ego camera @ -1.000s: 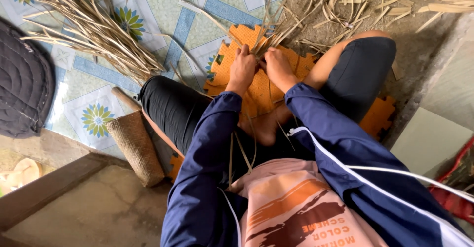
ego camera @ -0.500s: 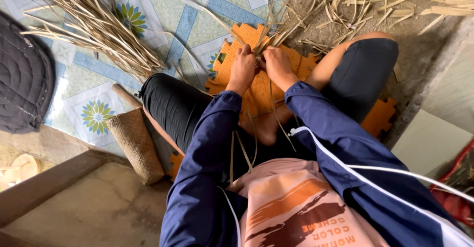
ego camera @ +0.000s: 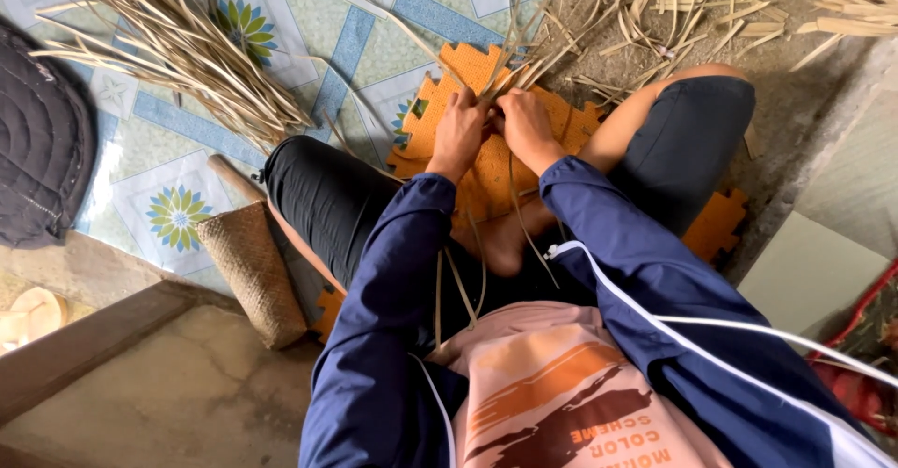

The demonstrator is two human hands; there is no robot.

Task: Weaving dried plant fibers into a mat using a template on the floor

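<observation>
Left hand (ego camera: 458, 131): fingers are curling nearly closed and pinching pale straw strips (ego camera: 513, 75) where they are gathering in front of the person. The back of the hand is facing up, wrist bending slightly, forearm in a navy sleeve (ego camera: 393, 272) reaching forward from the body.

Right hand (ego camera: 526, 127): fingers are also curling in, gripping the same strips just beside the left hand; the two hands are touching or very nearly so. Whether either thumb is pressing the strips cannot be told. The right forearm is angling in from the right, elbow bending outward.

Strips: they are fanning up and away from the hands toward the top, while a few loose ends are trailing down between the person's legs toward the lap.

Mat (ego camera: 468, 173): an orange foam mat with toothed edges is lying under the hands and legs; the person is sitting on it with knees spreading apart, a bare foot (ego camera: 500, 239) tucking in near the middle.

Straw pile (ego camera: 178, 47): a heap of long dry strips is lying on the tiled floor (ego camera: 309, 19), well apart from the left hand.

Woven roll (ego camera: 253, 272): a tight woven cylinder is resting beside the left thigh.

Dark cushion (ego camera: 37, 141): lying at the far left edge.
</observation>
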